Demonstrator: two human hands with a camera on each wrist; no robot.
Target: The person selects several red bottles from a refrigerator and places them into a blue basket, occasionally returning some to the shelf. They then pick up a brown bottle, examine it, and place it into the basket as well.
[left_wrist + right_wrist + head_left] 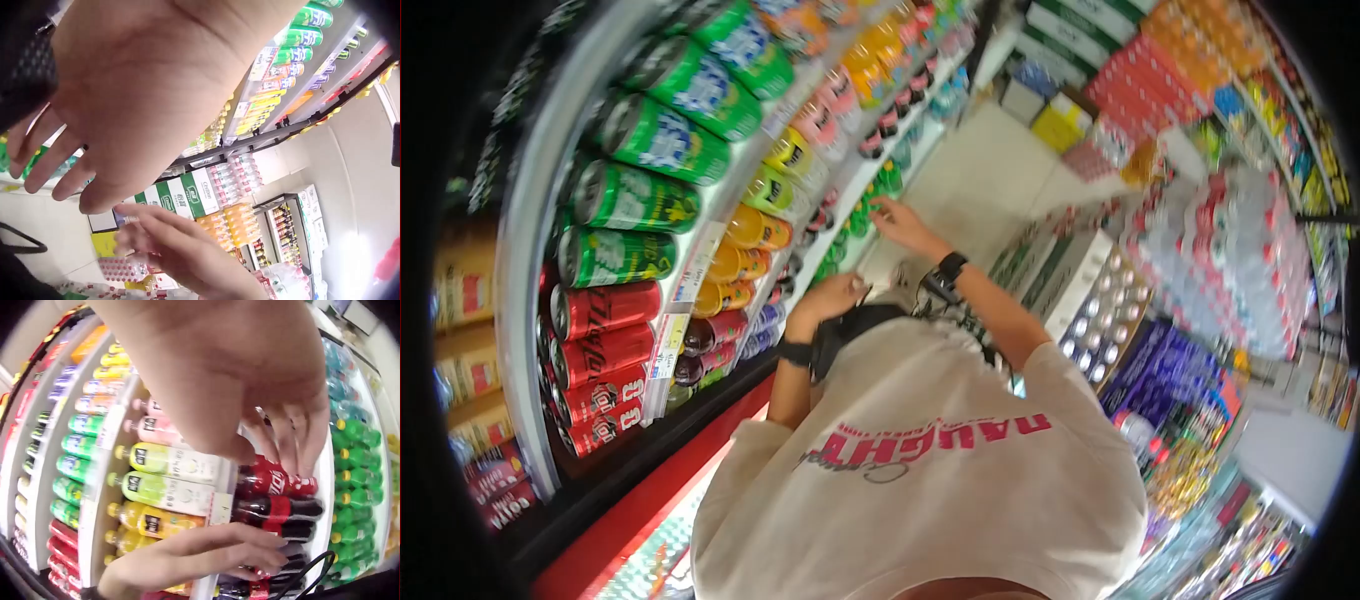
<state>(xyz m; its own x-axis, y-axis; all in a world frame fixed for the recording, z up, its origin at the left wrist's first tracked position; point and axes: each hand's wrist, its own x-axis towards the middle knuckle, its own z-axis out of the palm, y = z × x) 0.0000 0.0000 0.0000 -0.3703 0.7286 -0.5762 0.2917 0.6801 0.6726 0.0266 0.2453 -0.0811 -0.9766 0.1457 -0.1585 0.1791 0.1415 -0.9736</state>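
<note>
In the head view, both bare hands are held out beside the drinks shelves, the left hand (832, 298) at about seven o'clock from the right hand (907, 228). Both grips appear released, fingers relaxed. In the right wrist view, a red-labelled dark cola bottle (265, 482) is seen at eight o'clock from the right fingertips; whether it is touched cannot be told.
</note>
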